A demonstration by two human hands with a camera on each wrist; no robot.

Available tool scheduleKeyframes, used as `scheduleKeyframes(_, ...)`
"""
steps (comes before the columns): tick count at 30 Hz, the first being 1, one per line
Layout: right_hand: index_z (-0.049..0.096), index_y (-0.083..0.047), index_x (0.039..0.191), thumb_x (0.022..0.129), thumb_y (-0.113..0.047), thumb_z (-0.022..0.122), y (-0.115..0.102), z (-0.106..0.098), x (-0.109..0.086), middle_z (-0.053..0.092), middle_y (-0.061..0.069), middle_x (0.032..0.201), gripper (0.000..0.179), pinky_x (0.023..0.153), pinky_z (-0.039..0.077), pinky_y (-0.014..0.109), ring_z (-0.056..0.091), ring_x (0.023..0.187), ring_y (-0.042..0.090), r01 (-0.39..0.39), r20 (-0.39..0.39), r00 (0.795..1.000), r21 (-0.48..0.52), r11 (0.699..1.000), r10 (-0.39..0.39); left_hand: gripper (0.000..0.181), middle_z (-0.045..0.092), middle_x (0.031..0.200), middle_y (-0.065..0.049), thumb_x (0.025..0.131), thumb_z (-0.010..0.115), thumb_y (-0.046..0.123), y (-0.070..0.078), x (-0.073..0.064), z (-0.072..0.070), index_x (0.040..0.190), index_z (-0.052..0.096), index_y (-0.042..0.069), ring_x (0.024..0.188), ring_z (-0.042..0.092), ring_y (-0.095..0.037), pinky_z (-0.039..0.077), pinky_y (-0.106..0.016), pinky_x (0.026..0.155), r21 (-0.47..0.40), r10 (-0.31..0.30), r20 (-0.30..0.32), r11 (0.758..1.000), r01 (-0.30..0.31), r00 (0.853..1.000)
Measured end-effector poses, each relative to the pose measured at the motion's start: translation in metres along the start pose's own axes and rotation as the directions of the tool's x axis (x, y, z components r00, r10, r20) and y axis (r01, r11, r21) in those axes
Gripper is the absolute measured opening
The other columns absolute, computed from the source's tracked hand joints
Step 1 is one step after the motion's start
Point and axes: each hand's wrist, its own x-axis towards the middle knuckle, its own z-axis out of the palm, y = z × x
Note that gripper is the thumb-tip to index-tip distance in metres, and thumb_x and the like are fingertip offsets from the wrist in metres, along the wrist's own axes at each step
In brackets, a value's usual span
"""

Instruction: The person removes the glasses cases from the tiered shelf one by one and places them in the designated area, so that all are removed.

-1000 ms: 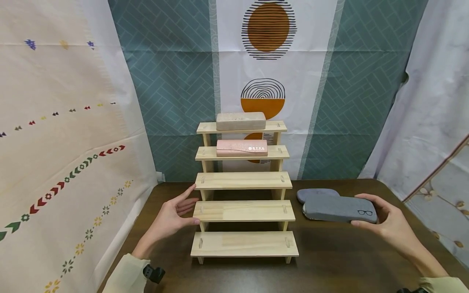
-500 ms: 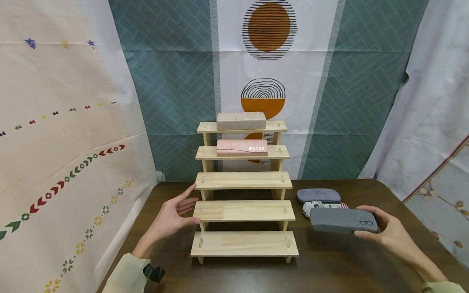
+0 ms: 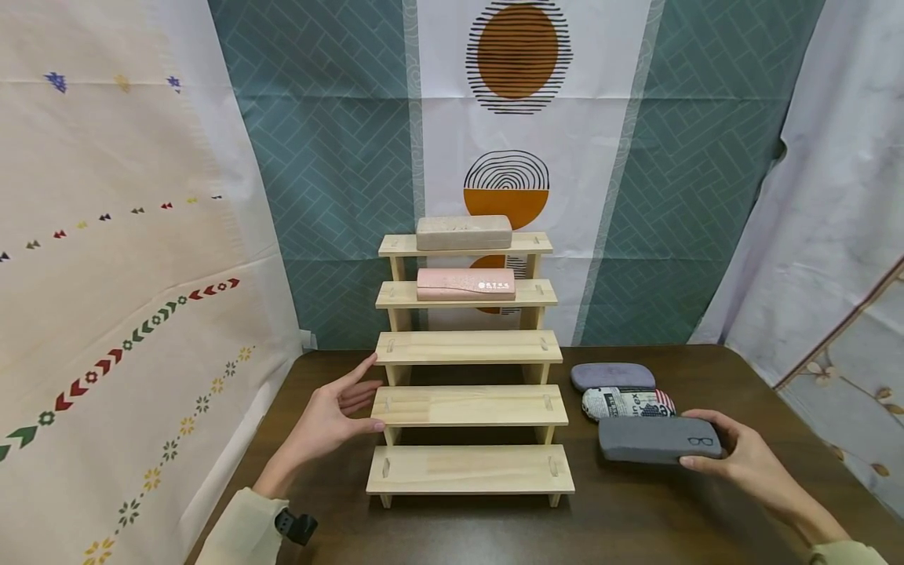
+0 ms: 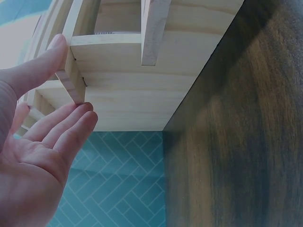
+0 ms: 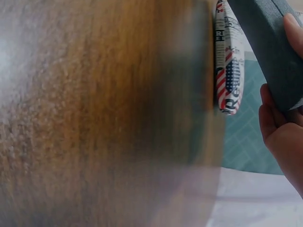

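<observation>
My right hand (image 3: 741, 463) grips the right end of a grey glasses case (image 3: 646, 439) with a small glasses print, thumb in front. In the right wrist view, that case (image 5: 272, 52) is held up off the table. Behind it lie a newspaper-print glasses case (image 3: 625, 402) and a purple-grey glasses case (image 3: 613, 377). My left hand (image 3: 330, 420) holds the left side of a stepped wooden display rack (image 3: 469, 406). The left wrist view shows thumb and fingertips pinching the end of one board (image 4: 72, 80). On the two upper steps sit a beige glasses case (image 3: 464, 233) and a pink one (image 3: 466, 285).
The rack stands on a dark brown table (image 3: 459, 534). A teal and white patterned cloth (image 3: 339, 180) hangs behind it. Light cloths (image 3: 127, 275) hang along the left and right sides.
My right hand has drawn the grey glasses case toward the front, off the newspaper-print case, which now shows. My left hand has stayed on the rack.
</observation>
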Motion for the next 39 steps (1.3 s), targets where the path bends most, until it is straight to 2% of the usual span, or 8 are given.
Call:
scheduleKeyframes(8, 0.054, 0.004, 0.143, 0.088, -0.011, 0.088, 0.003, 0.003, 0.004, 0.064, 0.012, 0.116, 0.066, 0.074, 0.054, 0.024, 0.064, 0.093, 0.012, -0.078, 0.025, 0.997, -0.007, 0.997, 0.078, 0.106, 0.06, 0.143, -0.028, 0.077, 0.095, 0.008, 0.001, 0.0, 0.0, 0.165, 0.039, 0.026, 0.13, 0.061, -0.04, 0.054, -0.045, 0.103, 0.008, -0.011, -0.002, 1.0, 0.011, 1.0)
scheduleKeyframes(18, 0.053, 0.005, 0.143, 0.088, -0.009, 0.087, 0.013, 0.005, 0.011, 0.065, 0.013, 0.115, 0.066, 0.073, 0.054, 0.024, 0.065, 0.091, 0.011, -0.076, 0.053, 0.996, 0.0, 0.997, 0.076, 0.105, 0.059, 0.143, -0.03, 0.078, 0.095, 0.008, 0.001, 0.0, 0.0, 0.165, 0.039, 0.026, 0.13, 0.061, -0.039, 0.054, -0.044, 0.103, 0.0, -0.013, 0.002, 1.0, 0.013, 1.0)
scheduleKeyframes(24, 0.052, 0.005, 0.144, 0.089, -0.009, 0.086, 0.017, 0.005, 0.015, 0.067, 0.012, 0.114, 0.066, 0.073, 0.054, 0.025, 0.065, 0.091, 0.012, -0.075, 0.077, 0.994, 0.004, 0.997, 0.074, 0.106, 0.06, 0.143, -0.027, 0.078, 0.095, 0.009, 0.001, 0.0, 0.0, 0.165, 0.039, 0.026, 0.13, 0.061, -0.039, 0.054, -0.045, 0.103, 0.007, -0.013, -0.001, 1.0, 0.013, 1.0)
scheduleKeyframes(33, 0.056, -0.001, 0.144, 0.087, -0.017, 0.089, 0.022, 0.0, 0.018, 0.064, 0.013, 0.123, 0.067, 0.076, 0.049, 0.023, 0.059, 0.097, 0.008, -0.064, 0.084, 0.994, -0.125, 0.99, 0.074, 0.106, 0.059, 0.143, -0.028, 0.077, 0.095, 0.008, 0.002, 0.0, 0.0, 0.165, 0.039, 0.025, 0.13, 0.061, -0.039, 0.055, -0.043, 0.103, 0.001, -0.016, 0.0, 1.0, 0.016, 1.0)
scheduleKeyframes(39, 0.06, -0.003, 0.142, 0.083, -0.019, 0.093, 0.026, -0.002, 0.019, 0.058, 0.016, 0.136, 0.069, 0.078, 0.048, 0.022, 0.055, 0.103, 0.004, -0.021, 0.075, 0.996, -0.202, 0.979, 0.037, 0.107, 0.059, 0.143, -0.03, 0.077, 0.095, 0.006, 0.002, 0.001, 0.0, 0.165, 0.039, 0.025, 0.13, 0.061, -0.039, 0.054, -0.046, 0.103, -0.009, -0.013, 0.0, 1.0, 0.013, 1.0)
